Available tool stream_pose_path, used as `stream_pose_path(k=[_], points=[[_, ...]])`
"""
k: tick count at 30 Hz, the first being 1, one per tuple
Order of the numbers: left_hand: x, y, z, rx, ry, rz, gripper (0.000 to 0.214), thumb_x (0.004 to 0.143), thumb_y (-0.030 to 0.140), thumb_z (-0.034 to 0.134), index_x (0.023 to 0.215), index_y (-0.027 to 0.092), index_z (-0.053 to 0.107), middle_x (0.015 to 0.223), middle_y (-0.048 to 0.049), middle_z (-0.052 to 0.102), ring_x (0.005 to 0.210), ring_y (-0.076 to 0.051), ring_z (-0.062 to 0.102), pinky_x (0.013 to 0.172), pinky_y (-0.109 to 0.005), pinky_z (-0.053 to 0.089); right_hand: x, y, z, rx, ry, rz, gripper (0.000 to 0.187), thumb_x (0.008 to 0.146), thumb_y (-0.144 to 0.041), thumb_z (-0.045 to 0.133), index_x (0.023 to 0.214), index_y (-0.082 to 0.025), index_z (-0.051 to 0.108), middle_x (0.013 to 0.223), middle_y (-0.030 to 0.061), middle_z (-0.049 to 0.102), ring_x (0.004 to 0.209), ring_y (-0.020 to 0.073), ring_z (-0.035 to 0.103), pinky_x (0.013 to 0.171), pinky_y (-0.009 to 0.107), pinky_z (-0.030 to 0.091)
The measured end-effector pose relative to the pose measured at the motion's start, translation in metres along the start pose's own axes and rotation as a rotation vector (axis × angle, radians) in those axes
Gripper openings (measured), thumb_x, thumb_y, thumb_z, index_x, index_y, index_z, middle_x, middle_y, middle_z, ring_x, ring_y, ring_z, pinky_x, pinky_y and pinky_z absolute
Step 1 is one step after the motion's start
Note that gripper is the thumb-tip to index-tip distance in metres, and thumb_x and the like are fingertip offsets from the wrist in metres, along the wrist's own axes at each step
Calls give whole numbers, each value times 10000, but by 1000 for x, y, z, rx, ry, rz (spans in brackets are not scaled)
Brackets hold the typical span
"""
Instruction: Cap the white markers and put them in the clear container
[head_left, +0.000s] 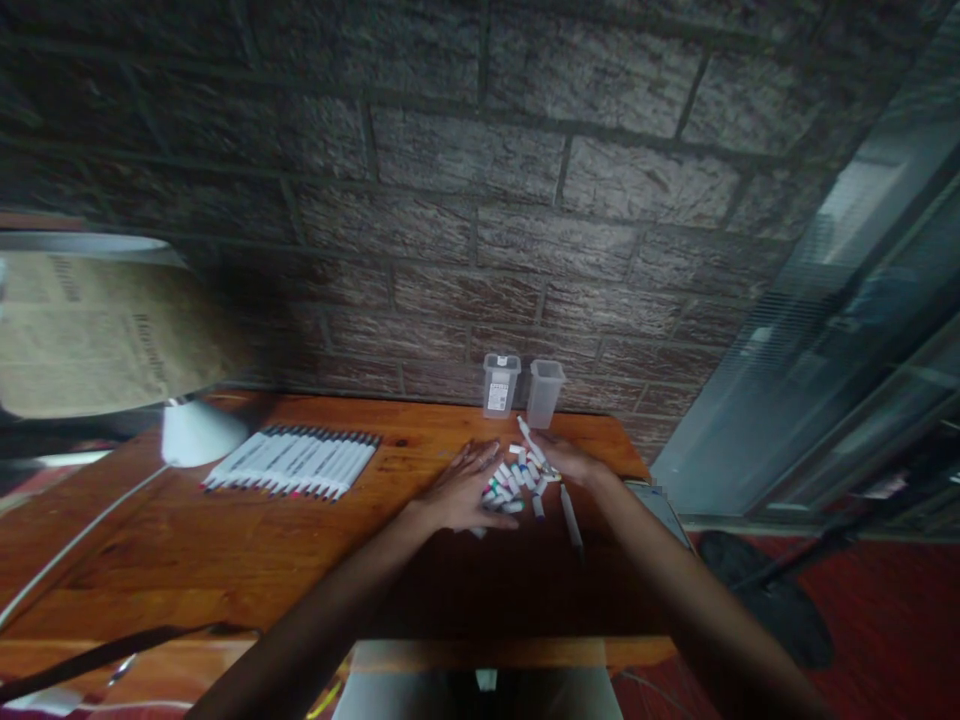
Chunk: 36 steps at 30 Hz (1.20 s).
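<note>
On a wooden tabletop (420, 430), everything is placed here by a pile of short white pieces with coloured ends (506, 478). Far left of the pile stands a lamp (112, 330) with a tan, print-patterned shade and a white base; a white cord (90, 541) trails from it. Between lamp and pile, white markers (292, 460) lie side by side in a neat row, dark ends away from the viewer. At the pile's left edge, the left hand (463, 492) is spread open, palm down, its fingers and thumb curving around the pieces. Behind the pile, near a brick wall (487, 240), stand two clear containers (545, 395), the left one bearing a white label. At the pile's right edge is the right hand (571, 461); a white marker (530, 439) slants along its fingers, though whether they grip it cannot be told. Just right of the pile, nearer the viewer, lies a loose marker (570, 514).
</note>
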<state>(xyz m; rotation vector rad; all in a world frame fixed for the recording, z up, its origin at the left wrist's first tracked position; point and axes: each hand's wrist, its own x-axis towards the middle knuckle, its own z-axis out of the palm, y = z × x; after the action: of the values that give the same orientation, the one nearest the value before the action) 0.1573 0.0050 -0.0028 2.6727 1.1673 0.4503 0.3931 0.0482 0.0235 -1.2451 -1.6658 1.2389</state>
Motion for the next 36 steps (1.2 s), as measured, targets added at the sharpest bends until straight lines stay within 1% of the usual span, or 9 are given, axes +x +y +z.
stream_pose_path(k=[5,8,11,14,18,24,28,31,36], points=[[-3,2,-1,-36,73,44,999,754,783,528,1518,172,324,1549,-172,379,1453,-308,310,1214,-492,155,-6,-6,4,10,-30,64,534,752,-710,588,831,-194,706,792,36,728,756,204,642,764,357,516],[-7,7,-11,-58,101,47,894,820,729,499,1505,174,349,1522,-160,425,1429,-291,358,1214,-485,173,-12,-10,-2,25,17,58,491,764,-672,598,856,-203,711,903,57,746,877,232,663,861,388,504],[-19,10,-23,-61,100,32,833,872,678,467,1534,202,294,1573,-135,348,1455,-288,311,1217,-489,164,-20,-9,-16,28,128,66,439,787,-611,605,871,-193,709,1029,79,735,1039,255,633,1004,424,433],[-35,8,-28,-67,85,32,941,834,690,524,1576,252,147,1633,-107,195,1501,-306,177,1216,-486,170,-29,-2,-26,66,185,123,403,824,-573,576,848,-187,689,979,96,741,988,257,661,971,449,465],[-44,5,-18,-40,2,19,1164,712,770,596,1583,238,35,1647,-133,65,1509,-353,35,1208,-517,159,-34,2,-16,151,175,173,365,843,-542,573,831,-191,674,909,114,747,900,242,703,858,414,532],[-38,9,-10,-44,35,56,1103,754,746,574,1583,245,48,1649,-121,29,1514,-334,32,1213,-509,156,-40,-17,-4,158,148,90,385,726,-573,705,770,-191,694,808,63,740,829,231,681,813,395,522],[-43,8,-14,-85,176,20,878,879,629,506,1563,178,192,1629,-149,189,1508,-302,146,1214,-482,190,-55,-44,-8,136,126,-1,376,653,-531,783,819,-198,728,827,24,730,850,206,639,821,342,486],[-46,6,-17,-175,343,-82,636,952,515,441,1476,161,381,1521,-150,427,1423,-269,362,1182,-442,279,-67,-66,-3,165,79,-144,353,704,-514,760,883,-210,750,876,14,721,844,169,613,826,294,464],[-46,-1,-22,-459,595,-293,395,966,474,423,1145,194,636,1008,-66,730,963,-201,675,886,-308,501,-79,-89,17,305,-26,-130,344,736,-523,740,876,-209,733,795,17,698,686,139,596,690,265,472]])
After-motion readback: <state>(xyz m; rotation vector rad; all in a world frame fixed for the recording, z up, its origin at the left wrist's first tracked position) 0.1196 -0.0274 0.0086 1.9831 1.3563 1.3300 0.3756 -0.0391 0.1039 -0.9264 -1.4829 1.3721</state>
